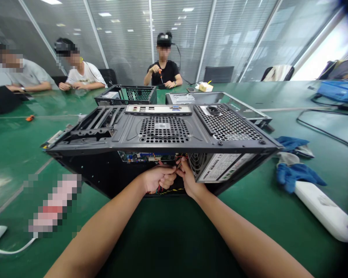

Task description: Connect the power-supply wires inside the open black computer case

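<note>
A black computer case lies on the green table with its rear panel facing up and its open side toward me. Both my hands reach into that opening. My left hand is closed, its fingertips pinching thin power supply cables. Against it, my right hand pinches the same cables with thumb and finger. Coloured wires hang below my left hand. Right of my hands sits the power supply with its fan grille and label. Behind them a motherboard shows in part; the cable ends are hidden.
Two more open cases, one black and one grey, stand behind. Blue gloves and a white power strip lie right. A blurred pink item lies left. Several people sit across the table, one holding a screwdriver.
</note>
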